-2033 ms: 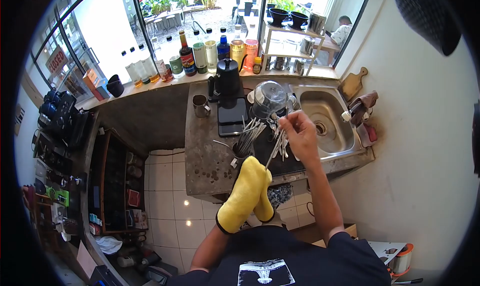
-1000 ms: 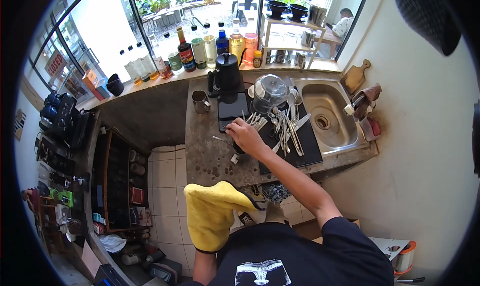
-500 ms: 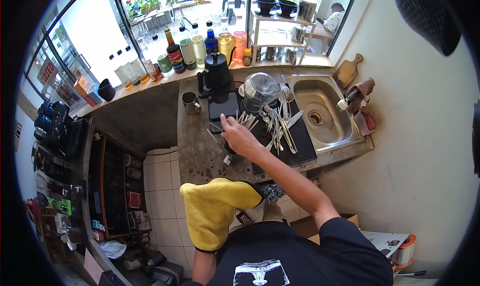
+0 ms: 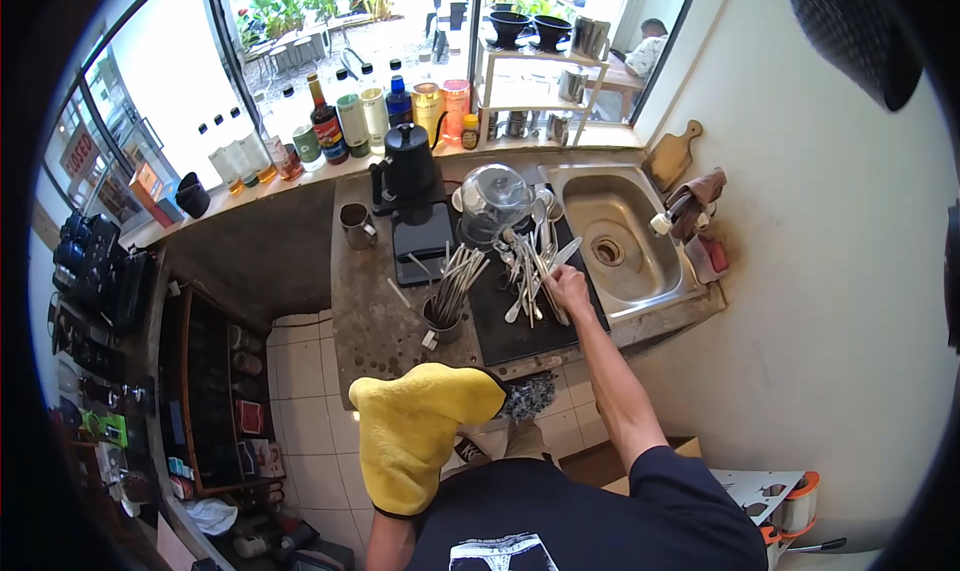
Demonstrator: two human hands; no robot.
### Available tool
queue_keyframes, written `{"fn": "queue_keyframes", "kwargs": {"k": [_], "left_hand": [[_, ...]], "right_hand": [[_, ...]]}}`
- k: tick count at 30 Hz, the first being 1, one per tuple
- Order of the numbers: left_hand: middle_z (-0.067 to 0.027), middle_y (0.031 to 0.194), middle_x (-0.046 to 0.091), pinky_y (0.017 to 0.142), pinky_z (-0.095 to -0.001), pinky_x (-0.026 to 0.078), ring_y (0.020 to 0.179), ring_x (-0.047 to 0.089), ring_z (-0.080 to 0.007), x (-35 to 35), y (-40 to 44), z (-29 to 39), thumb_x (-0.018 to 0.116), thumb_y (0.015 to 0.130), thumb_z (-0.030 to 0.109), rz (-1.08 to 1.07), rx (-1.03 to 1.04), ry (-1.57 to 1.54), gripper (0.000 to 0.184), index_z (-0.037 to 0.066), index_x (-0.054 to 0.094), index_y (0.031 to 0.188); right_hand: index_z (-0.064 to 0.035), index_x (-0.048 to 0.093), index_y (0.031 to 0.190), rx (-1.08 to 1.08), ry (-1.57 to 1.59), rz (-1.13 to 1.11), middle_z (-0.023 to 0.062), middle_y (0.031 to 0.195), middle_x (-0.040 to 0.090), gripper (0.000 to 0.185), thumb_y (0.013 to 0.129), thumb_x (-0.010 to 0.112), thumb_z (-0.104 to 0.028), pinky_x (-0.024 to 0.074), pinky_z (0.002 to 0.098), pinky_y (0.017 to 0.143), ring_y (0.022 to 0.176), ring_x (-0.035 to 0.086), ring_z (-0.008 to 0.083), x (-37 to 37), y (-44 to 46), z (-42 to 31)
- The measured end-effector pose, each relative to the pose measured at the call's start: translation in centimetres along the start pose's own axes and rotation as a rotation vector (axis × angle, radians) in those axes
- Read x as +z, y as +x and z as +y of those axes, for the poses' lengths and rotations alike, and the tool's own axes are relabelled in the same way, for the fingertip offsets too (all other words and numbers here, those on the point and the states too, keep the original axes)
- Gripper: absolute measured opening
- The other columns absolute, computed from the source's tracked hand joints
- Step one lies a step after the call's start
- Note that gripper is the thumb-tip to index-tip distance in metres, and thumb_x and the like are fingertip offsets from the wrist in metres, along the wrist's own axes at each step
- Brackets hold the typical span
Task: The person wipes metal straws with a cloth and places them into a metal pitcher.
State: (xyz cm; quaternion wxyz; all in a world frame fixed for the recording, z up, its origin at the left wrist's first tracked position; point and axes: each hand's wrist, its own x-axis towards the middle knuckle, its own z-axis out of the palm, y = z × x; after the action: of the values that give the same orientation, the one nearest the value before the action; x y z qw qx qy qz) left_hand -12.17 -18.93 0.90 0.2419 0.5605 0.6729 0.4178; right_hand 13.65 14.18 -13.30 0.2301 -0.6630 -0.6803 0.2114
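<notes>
The person's right hand (image 4: 569, 289) is at the right edge of a jumbled heap of cutlery (image 4: 530, 283), its fingers bent down against the pieces; whether they have closed on one cannot be told. The heap lies on a black mat (image 4: 500, 343) on the counter (image 4: 378, 306), with handles and blades pointing several ways. The left hand is hidden beneath a yellow cloth (image 4: 405, 436), which covers it fully at the near side, just off the counter's edge; its grip cannot be told.

Left of the heap stands a dark cup (image 4: 441, 323) packed with metal straws (image 4: 458, 281), most leaning to the right and a few to the left. On the far side of the cutlery sits a clear glass jar (image 4: 496, 196), and to the right is a steel sink (image 4: 640, 239). Farther left, beyond the cup, lies a black scale (image 4: 422, 233), with a black kettle (image 4: 409, 161) behind it and a metal pitcher (image 4: 357, 226) to its left. Bottles (image 4: 326, 126) line the window sill at the far side.
</notes>
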Motion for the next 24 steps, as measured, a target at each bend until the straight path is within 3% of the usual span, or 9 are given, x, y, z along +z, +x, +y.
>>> {"fn": "queue_keyframes", "kwargs": {"k": [12, 16, 17, 24], "left_hand": [[-0.0068, 0.111, 0.058, 0.092, -0.037, 0.04, 0.105, 0.053, -0.0247, 1.8, 0.7, 0.4, 0.062, 0.087, 0.015, -0.117, -0.119, -0.3, 0.037, 0.008, 0.053, 0.122], [-0.0068, 0.109, 0.058, 0.09, -0.0365, 0.041, 0.103, 0.054, -0.0243, 3.0, 1.4, 0.8, 0.061, 0.088, 0.014, -0.184, -0.185, -0.479, 0.034, 0.008, 0.053, 0.12], [-0.0068, 0.108, 0.058, 0.089, -0.0364, 0.041, 0.102, 0.054, -0.0242, 3.3, 1.7, 0.9, 0.061, 0.088, 0.014, -0.207, -0.21, -0.542, 0.034, 0.008, 0.053, 0.12], [-0.0068, 0.105, 0.059, 0.086, -0.0355, 0.043, 0.098, 0.055, -0.0234, 6.6, 6.6, 2.5, 0.059, 0.089, 0.013, -0.356, -0.311, -1.055, 0.03, 0.007, 0.054, 0.118]], "right_hand": [[0.0002, 0.066, 0.082, 0.03, 0.149, 0.099, 0.022, 0.082, 0.067, 0.028, 0.081, 0.062, -0.028, 0.0521, 0.0435, 0.075, 0.081, 0.066, 0.0378, -1.4, -1.9, 0.0], [0.0027, 0.064, 0.083, 0.008, 0.414, 0.169, 0.0152, 0.072, 0.066, 0.03, 0.085, 0.066, -0.027, 0.0511, 0.0347, 0.065, 0.068, 0.066, 0.024, -3.9, -4.4, -2.2], [0.0024, 0.063, 0.085, -0.049, 0.462, 0.157, 0.0093, 0.07, 0.065, 0.027, 0.088, 0.066, -0.024, 0.0487, 0.0294, 0.061, 0.064, 0.062, 0.0146, -4.7, -5.3, -3.1], [-0.0011, 0.06, 0.093, -0.094, 0.904, -0.095, -0.0017, 0.074, 0.061, 0.015, 0.092, 0.063, -0.016, 0.0423, 0.0201, 0.056, 0.063, 0.053, 0.0032, -11.4, -14.5, -11.3]]}}
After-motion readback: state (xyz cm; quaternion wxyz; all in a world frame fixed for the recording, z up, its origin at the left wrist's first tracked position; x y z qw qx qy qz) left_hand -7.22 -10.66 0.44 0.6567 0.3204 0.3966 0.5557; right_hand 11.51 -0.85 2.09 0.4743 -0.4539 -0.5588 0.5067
